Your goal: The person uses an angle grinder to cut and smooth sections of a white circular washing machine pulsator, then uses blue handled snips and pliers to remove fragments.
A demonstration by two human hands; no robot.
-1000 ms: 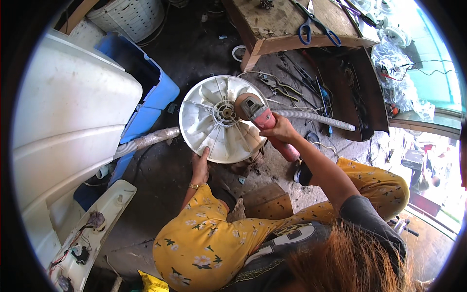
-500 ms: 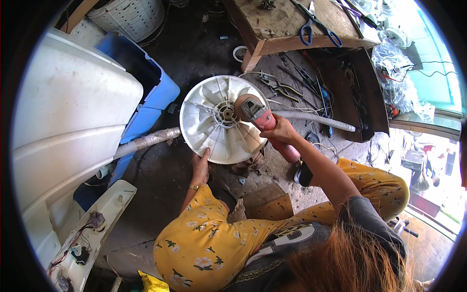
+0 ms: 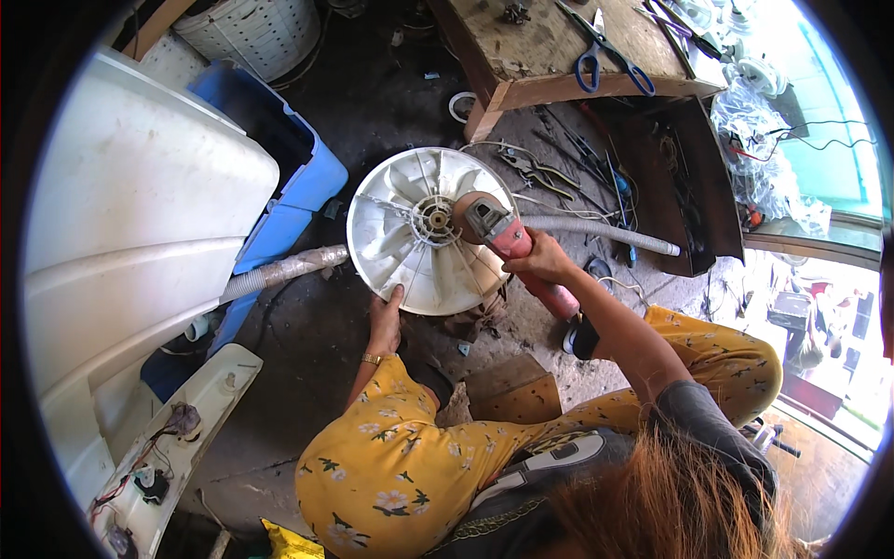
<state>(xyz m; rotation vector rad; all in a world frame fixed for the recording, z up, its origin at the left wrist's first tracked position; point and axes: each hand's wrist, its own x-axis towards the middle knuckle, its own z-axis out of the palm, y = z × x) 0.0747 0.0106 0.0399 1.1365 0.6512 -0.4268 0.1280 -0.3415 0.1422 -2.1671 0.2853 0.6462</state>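
A round white ribbed plastic disc, like a washing machine pulsator (image 3: 377, 247), is tilted up in front of me with its hub showing. My left hand (image 3: 386, 321) grips its lower rim, thumb on the face and the other fingers hidden behind. In my right hand (image 3: 544, 258) is a red angle grinder (image 3: 509, 238), held around its body. The grinder's brown disc overlaps the pulsator just right of the hub; whether it touches the plastic I cannot tell.
A wooden bench (image 3: 531, 47) with blue-handled scissors (image 3: 601, 58) stands at the far right. Pliers (image 3: 540, 172), a grey hose (image 3: 605, 226) and an open metal toolbox (image 3: 722, 200) lie below it. To the left are a white machine casing (image 3: 149, 205) and a blue bin (image 3: 312, 168).
The grinder and my right hand have shifted slightly right and down. My left hand stays on the rim. The whole view has drifted a little.
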